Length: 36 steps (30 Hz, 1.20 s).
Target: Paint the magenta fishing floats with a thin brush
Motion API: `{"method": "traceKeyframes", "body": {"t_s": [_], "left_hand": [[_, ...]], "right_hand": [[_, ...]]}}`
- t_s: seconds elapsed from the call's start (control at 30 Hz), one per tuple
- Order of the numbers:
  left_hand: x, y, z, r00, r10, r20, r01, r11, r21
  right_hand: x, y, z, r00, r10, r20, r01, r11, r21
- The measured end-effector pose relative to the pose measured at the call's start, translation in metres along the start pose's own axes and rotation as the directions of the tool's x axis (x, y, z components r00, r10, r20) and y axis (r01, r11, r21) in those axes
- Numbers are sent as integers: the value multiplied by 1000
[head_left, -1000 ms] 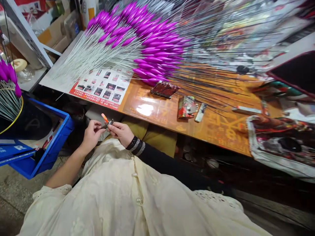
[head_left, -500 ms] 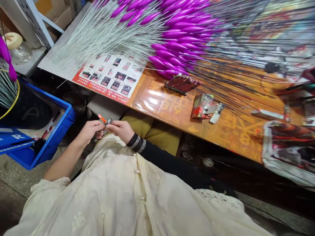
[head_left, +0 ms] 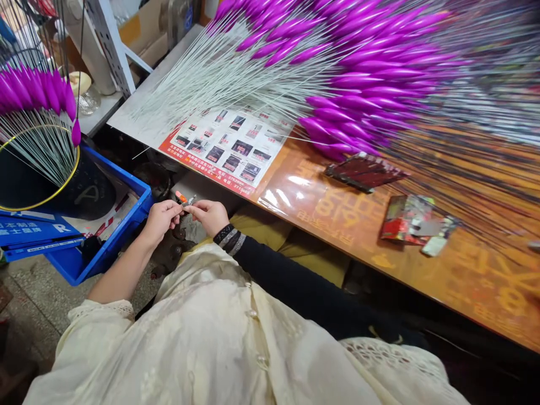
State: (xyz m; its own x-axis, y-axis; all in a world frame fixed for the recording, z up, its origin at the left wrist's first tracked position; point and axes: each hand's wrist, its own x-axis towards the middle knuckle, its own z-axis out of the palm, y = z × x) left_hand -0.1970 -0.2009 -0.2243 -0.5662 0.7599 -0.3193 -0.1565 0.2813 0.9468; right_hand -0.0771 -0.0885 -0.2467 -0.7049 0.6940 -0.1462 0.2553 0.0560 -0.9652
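Observation:
My left hand (head_left: 162, 219) and my right hand (head_left: 211, 216) meet in front of my lap, thumbs and fingers pinched together. Between the fingertips sits a small grey piece (head_left: 191, 201) with a bright orange part (head_left: 181, 197) beside it. The fingers cover most of it, so its kind cannot be made out. A black sleeve with banded cuff covers my right wrist; my left forearm is bare. Beyond the hands, many glossy purple spindle-shaped pieces on thin stems (head_left: 358, 107) lie across the table, pale stems to the left and dark ones to the right.
At the left, a black bucket (head_left: 95, 188) with a yellow rim holds more purple pieces, inside a blue crate (head_left: 141, 197). On the orange table (head_left: 312, 205) lie a printed sheet (head_left: 202, 160), a dark reddish block (head_left: 367, 171) and a crumpled red packet (head_left: 405, 222).
The view has swung left, so the bucket shows more fully and the table things sit further right. My hands stay pinched together on the small piece, fingers slightly shifted.

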Motion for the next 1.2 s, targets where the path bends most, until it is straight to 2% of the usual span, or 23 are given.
{"method": "traceKeyframes", "body": {"t_s": [0.17,0.3,0.37,0.53,0.67,0.77,0.9,1.0,1.2], "left_hand": [[11,0,-8,998,21,-64,-23,999,-29],[19,2,-19,1000,-20,-1,20,999,-34],[21,4,-24,999,-29,24,30,999,-45],[20,8,-29,1000,-28,12,29,998,-58],[20,9,-29,999,4,-38,-7,998,-60],[22,11,-31,998,11,-61,-14,999,-50],[23,15,-35,999,-35,-17,34,999,-36],[24,17,-37,999,-30,-28,29,999,-35],[23,17,-35,1000,10,-22,-10,999,-39]], "right_hand": [[16,0,11,1000,-5,-1,5,1000,-6],[29,-3,19,986,-38,165,26,997,71],[31,-6,19,980,-51,193,40,997,60],[30,-11,18,990,-84,117,92,994,-65],[32,-13,20,999,-39,36,42,995,-95],[38,-15,22,998,3,66,4,995,-104],[42,-19,24,980,-93,177,114,987,-110],[40,-21,26,976,-142,164,167,975,-149],[35,-24,25,990,-115,85,127,980,-153]]}}
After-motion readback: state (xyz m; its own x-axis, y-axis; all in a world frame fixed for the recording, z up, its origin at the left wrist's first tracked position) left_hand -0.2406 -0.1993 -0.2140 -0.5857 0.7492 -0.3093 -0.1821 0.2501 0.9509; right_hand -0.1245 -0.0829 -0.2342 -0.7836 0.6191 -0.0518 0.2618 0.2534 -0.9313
